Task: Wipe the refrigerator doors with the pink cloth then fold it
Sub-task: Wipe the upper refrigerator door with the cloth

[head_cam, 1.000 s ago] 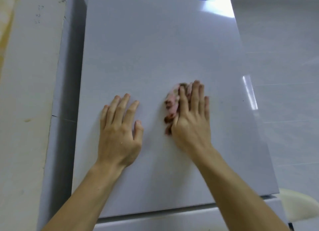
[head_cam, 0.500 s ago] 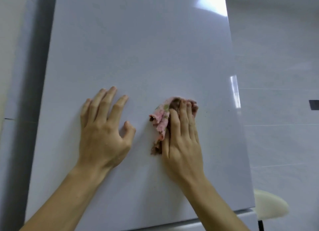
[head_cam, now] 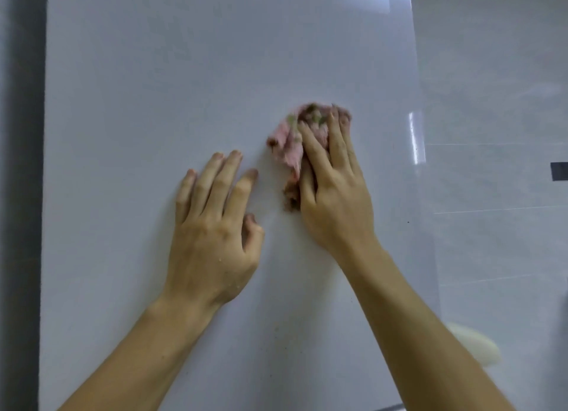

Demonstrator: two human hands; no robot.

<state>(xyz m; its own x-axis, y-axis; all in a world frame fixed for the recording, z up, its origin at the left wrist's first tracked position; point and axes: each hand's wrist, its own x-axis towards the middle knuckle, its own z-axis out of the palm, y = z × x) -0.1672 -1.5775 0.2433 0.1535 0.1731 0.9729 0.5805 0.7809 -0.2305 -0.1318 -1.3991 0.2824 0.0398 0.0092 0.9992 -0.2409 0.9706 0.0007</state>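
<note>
The white refrigerator door [head_cam: 172,72] fills most of the view. My right hand [head_cam: 335,192] presses a crumpled pink cloth [head_cam: 289,143] flat against the door, right of centre; the cloth bulges out past the fingertips and to the left of the hand. My left hand [head_cam: 212,226] lies flat on the door just left of the cloth, fingers spread and holding nothing. A narrow gap separates the left index finger from the cloth.
A white tiled wall [head_cam: 498,103] stands to the right of the door edge. A pale rounded stool seat [head_cam: 473,346] shows low at the right, behind my forearm. A dark gap [head_cam: 21,164] runs along the door's left side.
The view has shifted so the door sits further left. My right hand with the cloth has slid up and to the right; my left hand has moved closer to the cloth.
</note>
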